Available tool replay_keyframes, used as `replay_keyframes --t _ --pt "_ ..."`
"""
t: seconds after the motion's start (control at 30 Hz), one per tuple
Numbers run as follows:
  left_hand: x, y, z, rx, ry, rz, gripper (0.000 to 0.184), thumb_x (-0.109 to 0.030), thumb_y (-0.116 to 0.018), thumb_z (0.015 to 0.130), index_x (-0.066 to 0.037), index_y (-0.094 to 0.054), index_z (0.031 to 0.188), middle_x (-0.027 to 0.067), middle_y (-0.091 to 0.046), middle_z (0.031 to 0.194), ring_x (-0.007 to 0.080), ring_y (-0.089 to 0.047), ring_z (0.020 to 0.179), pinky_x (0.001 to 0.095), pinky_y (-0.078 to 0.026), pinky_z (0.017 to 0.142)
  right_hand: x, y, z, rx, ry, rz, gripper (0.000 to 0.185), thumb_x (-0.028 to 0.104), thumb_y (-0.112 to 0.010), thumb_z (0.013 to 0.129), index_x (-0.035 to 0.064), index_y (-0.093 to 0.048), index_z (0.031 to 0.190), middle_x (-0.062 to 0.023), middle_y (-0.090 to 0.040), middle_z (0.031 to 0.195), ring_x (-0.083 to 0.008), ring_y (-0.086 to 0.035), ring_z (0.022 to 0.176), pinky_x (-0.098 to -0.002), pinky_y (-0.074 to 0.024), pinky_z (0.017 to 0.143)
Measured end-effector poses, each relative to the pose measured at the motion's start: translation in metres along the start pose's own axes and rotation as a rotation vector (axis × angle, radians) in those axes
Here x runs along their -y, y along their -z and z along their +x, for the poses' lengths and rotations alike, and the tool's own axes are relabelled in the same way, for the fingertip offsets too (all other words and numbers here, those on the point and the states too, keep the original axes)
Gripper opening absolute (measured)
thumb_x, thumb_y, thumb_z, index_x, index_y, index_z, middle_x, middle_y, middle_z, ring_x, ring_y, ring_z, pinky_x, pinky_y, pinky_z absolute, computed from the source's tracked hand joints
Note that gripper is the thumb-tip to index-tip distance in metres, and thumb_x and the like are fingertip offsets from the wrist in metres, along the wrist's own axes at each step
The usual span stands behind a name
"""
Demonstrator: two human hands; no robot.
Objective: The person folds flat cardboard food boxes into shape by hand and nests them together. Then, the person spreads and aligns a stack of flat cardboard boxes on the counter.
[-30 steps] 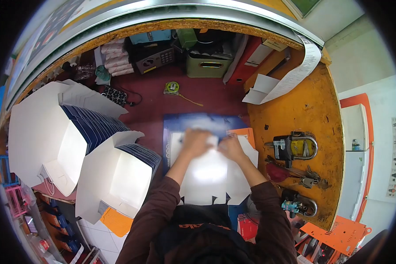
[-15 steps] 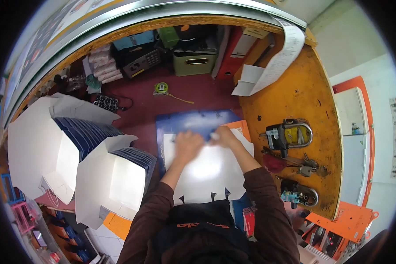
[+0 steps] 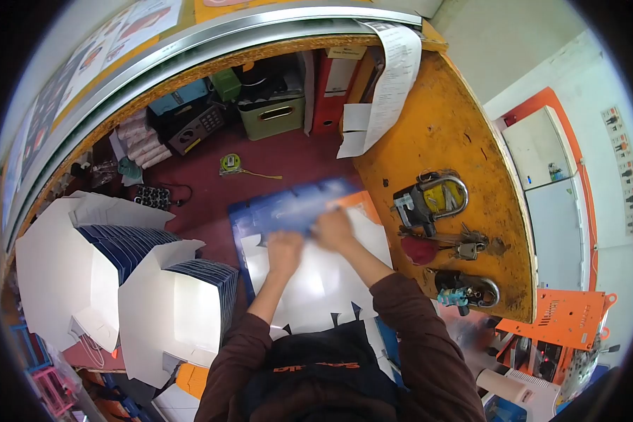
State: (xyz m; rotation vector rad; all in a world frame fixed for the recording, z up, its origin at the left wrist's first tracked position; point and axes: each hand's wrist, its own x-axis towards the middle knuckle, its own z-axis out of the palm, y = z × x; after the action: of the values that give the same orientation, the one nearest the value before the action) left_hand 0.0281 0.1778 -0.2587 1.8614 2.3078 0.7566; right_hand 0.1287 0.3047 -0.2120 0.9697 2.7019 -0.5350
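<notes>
Green bin (image 3: 273,126) holds dark items (image 3: 266,93). Left hand (image 3: 285,252), right hand (image 3: 333,229) at white card (image 3: 316,285); can't tell either's grip.

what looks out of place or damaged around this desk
The tape measure lies with its yellow blade pulled partly out on the maroon desktop, not retracted. A long printed paper strip droops untidily by the wooden side panel, whose surface looks worn and dark-spotted. I see nothing spilled.

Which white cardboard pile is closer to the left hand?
The smaller pile, on the right, is closer to the left hand; the bigger pile stands farther left.
</notes>
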Motion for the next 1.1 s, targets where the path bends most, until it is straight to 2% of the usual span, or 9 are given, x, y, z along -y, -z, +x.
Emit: replay_keyframes --t 0.4,0.6,0.67,0.7,0.77,0.8,0.9,0.97,1.1 --pt "-0.018 -0.005 -0.032 -0.251 -0.08 0.14 0.014 -0.009 -0.061 0.066 -0.009 -0.061 0.079 -0.0012 -0.056 0.072 0.0161 -0.049 0.066 0.0313 -0.033 0.059 -0.007 -0.004 0.015 0.1 0.002 -0.004 0.034 0.033 -0.068 0.063 0.0039 -0.064 0.08 -0.0153 -0.063 0.085 -0.0265 -0.059 0.087 -0.0351 -0.0385 0.085" --pt "-0.026 -0.004 -0.044 -0.263 -0.103 0.159 0.021 -0.008 -0.059 0.068 -0.008 -0.063 0.088 -0.002 -0.062 0.088 0.0143 -0.054 0.075 0.029 -0.035 0.062 -0.007 -0.004 0.014 0.115 0.008 -0.018 0.034 0.033 -0.067 0.063 0.0052 -0.064 0.083 -0.0151 -0.063 0.088 -0.026 -0.059 0.089 -0.035 -0.0393 0.085" --pt "-0.027 -0.004 -0.051 -0.164 -0.073 0.132 0.034 -0.011 -0.059 0.07 -0.007 -0.058 0.104 0.0039 -0.057 0.108 0.0193 -0.052 0.096 0.0341 -0.037 0.078 -0.006 -0.001 0.013 0.113 0.019 -0.047 0.034 0.033 -0.067 0.064 0.0058 -0.065 0.084 -0.0153 -0.062 0.088 -0.026 -0.059 0.088 -0.0351 -0.0394 0.085" --pt "-0.033 0.006 -0.052 -0.167 -0.071 0.136 0.034 -0.011 -0.059 0.07 -0.007 -0.058 0.104 0.0039 -0.057 0.108 0.0193 -0.052 0.096 0.0341 -0.037 0.078 -0.006 0.0 0.012 0.111 0.024 -0.048 0.034 0.033 -0.067 0.064 0.0058 -0.065 0.084 -0.0153 -0.062 0.088 -0.026 -0.059 0.088 -0.0351 -0.0394 0.085" --pt "-0.052 0.038 -0.052 0.034 0.079 0.172 0.051 -0.016 -0.059 0.072 -0.007 -0.046 0.12 0.0094 -0.041 0.128 0.0259 -0.036 0.119 0.0452 -0.026 0.097 -0.008 0.005 0.013 0.045 0.015 0.029 0.032 0.031 -0.068 0.062 0.0074 -0.065 0.083 -0.0145 -0.063 0.086 -0.0272 -0.059 0.086 -0.0357 -0.0398 0.084" --pt "-0.053 0.043 -0.059 0.135 0.162 0.077 0.066 -0.025 -0.061 0.072 -0.008 -0.033 0.129 0.0146 -0.023 0.138 0.0333 -0.014 0.13 0.0554 -0.008 0.101 -0.01 0.009 0.018 0.04 0.023 0.026 0.032 0.031 -0.068 0.062 0.0074 -0.065 0.083 -0.0145 -0.063 0.086 -0.0272 -0.059 0.086 -0.0357 -0.0398 0.084" --pt "-0.058 0.064 -0.078 0.202 0.262 -0.014 0.073 -0.034 -0.063 0.069 -0.007 -0.033 0.13 0.0186 -0.019 0.138 0.0385 -0.009 0.13 0.0593 -0.004 0.099 -0.007 0.015 0.029 -0.058 -0.017 0.053 0.032 0.026 -0.07 0.06 0.0079 -0.064 0.086 -0.0117 -0.062 0.09 -0.0256 -0.056 0.092 -0.0378 -0.0361 0.088" --pt "-0.042 0.058 -0.081 0.277 0.263 0.084 0.081 -0.047 -0.062 0.068 -0.008 -0.031 0.131 0.0209 -0.014 0.14 0.0416 -0.004 0.129 0.0618 0.0 0.098 0.002 0.028 0.03 -0.495 0.258 0.072 0.034 0.018 -0.071 0.06 0.007 -0.061 0.091 -0.0114 -0.057 0.1 -0.0246 -0.049 0.103 -0.0416 -0.0305 0.093" --pt "-0.026 0.054 -0.068 0.232 0.282 0.146 0.084 -0.057 -0.055 0.069 -0.009 -0.029 0.133 0.0208 -0.012 0.14 0.0407 -0.004 0.13 0.0616 0.0 0.098 0.012 0.033 0.001 -0.679 0.169 0.11 0.043 0.014 -0.069 0.063 0.0074 -0.054 0.102 -0.0139 -0.047 0.113 -0.0258 -0.039 0.113 -0.044 -0.0262 0.095"
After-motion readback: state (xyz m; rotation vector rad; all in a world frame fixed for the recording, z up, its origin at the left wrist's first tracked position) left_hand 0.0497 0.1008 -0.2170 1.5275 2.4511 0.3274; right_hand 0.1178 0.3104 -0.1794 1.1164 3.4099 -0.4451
